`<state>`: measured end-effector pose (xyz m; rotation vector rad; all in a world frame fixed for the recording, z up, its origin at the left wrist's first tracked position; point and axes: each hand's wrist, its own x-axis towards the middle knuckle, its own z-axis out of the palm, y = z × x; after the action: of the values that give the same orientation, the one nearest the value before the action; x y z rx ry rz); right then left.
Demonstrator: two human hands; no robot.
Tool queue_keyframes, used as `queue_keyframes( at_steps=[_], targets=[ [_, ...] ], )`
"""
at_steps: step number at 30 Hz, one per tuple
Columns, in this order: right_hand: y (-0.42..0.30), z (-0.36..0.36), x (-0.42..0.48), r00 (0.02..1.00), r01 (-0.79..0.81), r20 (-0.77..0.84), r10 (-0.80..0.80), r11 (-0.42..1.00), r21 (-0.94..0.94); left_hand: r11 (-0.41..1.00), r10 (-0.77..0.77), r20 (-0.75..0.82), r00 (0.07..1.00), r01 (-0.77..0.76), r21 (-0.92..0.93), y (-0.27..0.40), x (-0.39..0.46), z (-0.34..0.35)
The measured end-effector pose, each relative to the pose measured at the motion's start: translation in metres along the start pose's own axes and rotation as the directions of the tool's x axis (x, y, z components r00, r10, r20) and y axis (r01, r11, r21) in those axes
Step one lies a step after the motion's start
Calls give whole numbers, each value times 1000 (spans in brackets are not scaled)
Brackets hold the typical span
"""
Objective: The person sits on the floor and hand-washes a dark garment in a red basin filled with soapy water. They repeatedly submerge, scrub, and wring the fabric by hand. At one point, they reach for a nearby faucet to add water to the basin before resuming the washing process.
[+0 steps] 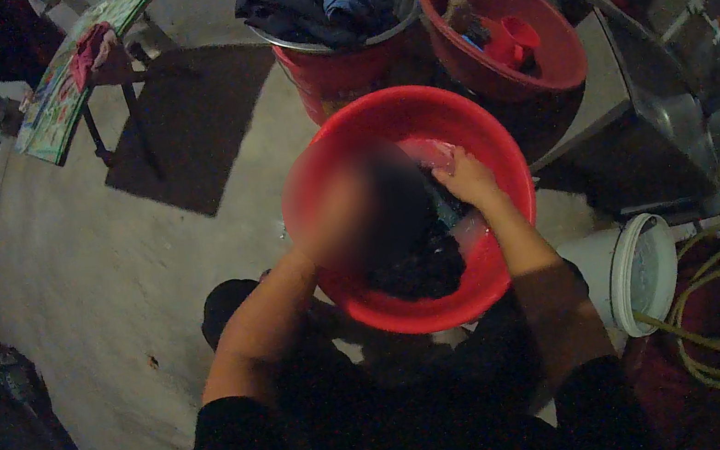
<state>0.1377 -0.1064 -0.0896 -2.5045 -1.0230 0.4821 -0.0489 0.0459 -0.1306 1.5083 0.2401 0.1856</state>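
Observation:
A round red plastic basin (443, 317) stands in front of me, above my knees' gap. Dark wet cloth (419, 272) lies bunched in it. My left hand (345, 196) reaches into the basin's left side, and a heavy blur covers its fingers and part of the cloth. On the right, my right hand (470, 179) is inside the basin with its fingers bent against a pinkish, wet-looking patch (429, 152). Whether those fingers grip cloth or only touch it cannot be made out.
Behind the basin stand a red bucket (338, 78) topped by a metal bowl (401, 9) of dark clothes and a brownish-red tub (554, 74) with a red mug. A folding table (63, 105) is at left. To the right are a white bucket (620, 284) and a coiled hose (712, 340).

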Motion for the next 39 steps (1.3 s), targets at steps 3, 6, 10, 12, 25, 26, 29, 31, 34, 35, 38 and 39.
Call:
queue_keyframes(
  at_steps=[3,6,10,12,25,26,29,31,34,35,38,39],
  targets=[
    [18,31,-12,996,68,37,-76,979,195,977,-107,-13,994,103,-189,-5,13,12],
    [10,54,-11,974,-54,215,-69,853,519,924,-163,22,986,160,-347,-9,21,22],
    [-31,24,-16,918,-251,380,-114,574,780,863,-208,35,978,200,-464,-6,26,19],
    [-51,-4,-30,898,-221,373,-232,497,839,826,-291,19,957,261,-500,15,20,22],
    [-63,-91,-17,964,69,-53,-261,51,996,825,-294,-31,955,237,-514,75,42,63],
    [-55,-88,-4,976,77,-76,-204,-1,997,850,-256,-35,966,207,-485,81,46,59],
    [-32,-70,14,996,57,-59,-60,-39,998,954,-29,-39,999,16,-301,62,44,51],
    [-23,-53,25,1000,-6,6,-14,0,1000,966,-83,-129,988,49,-252,64,44,45],
    [-27,-36,28,999,-9,13,-34,118,993,945,13,-221,975,-84,-316,78,47,40],
    [-40,-27,21,992,97,-82,-96,167,981,920,15,-246,969,-110,-376,83,46,42],
    [-40,-4,10,913,239,-171,-371,146,960,848,-10,-322,947,-162,-505,98,47,50],
    [-44,5,3,916,47,-51,-397,-19,999,845,-42,-351,936,-154,-512,99,50,50]
  ],
)
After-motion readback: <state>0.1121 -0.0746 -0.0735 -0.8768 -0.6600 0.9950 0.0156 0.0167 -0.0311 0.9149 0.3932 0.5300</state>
